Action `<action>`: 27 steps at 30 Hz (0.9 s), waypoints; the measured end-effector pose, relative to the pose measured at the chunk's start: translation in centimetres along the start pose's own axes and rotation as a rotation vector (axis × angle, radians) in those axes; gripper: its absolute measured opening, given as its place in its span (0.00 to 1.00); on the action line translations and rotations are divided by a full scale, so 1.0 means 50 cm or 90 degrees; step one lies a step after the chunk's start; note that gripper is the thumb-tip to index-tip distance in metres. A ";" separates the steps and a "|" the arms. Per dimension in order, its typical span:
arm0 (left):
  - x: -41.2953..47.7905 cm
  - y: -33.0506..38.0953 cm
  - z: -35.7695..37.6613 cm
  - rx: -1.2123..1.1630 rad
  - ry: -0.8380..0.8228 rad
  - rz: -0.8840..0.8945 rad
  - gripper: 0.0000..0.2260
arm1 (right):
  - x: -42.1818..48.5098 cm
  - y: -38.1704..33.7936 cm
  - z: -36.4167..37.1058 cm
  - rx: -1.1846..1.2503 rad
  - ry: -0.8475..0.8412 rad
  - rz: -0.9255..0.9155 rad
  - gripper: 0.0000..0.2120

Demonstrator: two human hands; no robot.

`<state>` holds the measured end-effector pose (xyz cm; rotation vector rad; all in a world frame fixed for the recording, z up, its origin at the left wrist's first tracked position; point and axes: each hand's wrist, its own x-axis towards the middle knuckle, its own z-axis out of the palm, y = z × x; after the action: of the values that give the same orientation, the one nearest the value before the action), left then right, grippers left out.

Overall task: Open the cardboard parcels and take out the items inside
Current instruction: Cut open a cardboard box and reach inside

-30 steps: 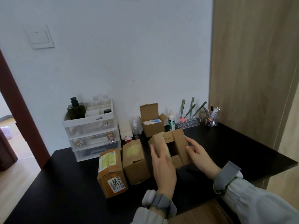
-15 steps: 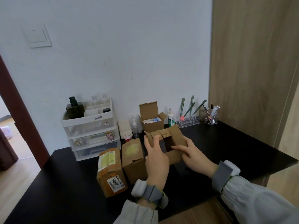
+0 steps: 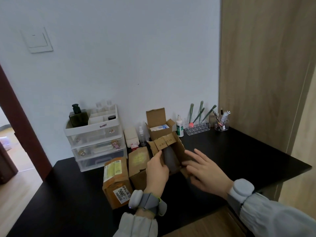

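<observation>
An opened cardboard parcel [image 3: 179, 147] stands on the black desk [image 3: 239, 156] with its flaps spread. A grey item [image 3: 169, 158] shows inside it. My left hand [image 3: 156, 171] grips the parcel's left flap and wall. On the right side, my right hand [image 3: 203, 170] has its fingers spread, fingertips at the parcel's right wall and lower flap. Two shut parcels lie to the left: a taped one with a label [image 3: 116, 178] and a plain brown one [image 3: 138, 163]. Another opened box [image 3: 159, 127] with a white and blue item stands behind.
A white drawer organiser [image 3: 95, 139] with a dark green bottle [image 3: 78, 117] stands at the back left. Small spray bottles [image 3: 179, 126], a clear brush rack [image 3: 197, 127] and a glass cup [image 3: 221, 124] line the wall. A wooden panel rises at the right; a doorway opens left.
The parcel's flaps have been spread wider and the grey item inside now shows. My right hand has shifted from the flap edge to the right side, fingers spread.
</observation>
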<state>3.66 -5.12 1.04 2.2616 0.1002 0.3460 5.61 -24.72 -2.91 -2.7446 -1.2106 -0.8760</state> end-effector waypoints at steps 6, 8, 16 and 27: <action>-0.013 -0.001 0.015 0.023 0.010 0.025 0.29 | 0.004 -0.025 -0.004 -0.075 -0.027 0.073 0.14; -0.017 0.001 0.018 0.030 -0.011 0.032 0.33 | 0.021 -0.040 -0.016 -0.103 -0.074 0.128 0.16; -0.030 0.015 0.020 0.037 -0.048 0.043 0.36 | 0.103 -0.062 -0.045 0.137 -0.202 0.327 0.15; -0.062 0.015 0.017 0.064 -0.050 0.089 0.36 | 0.186 -0.066 -0.022 0.525 -0.280 0.594 0.24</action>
<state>0.92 -6.83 0.43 2.3858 -0.0833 0.3313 7.90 -16.38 1.98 -2.3324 -0.0870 0.2791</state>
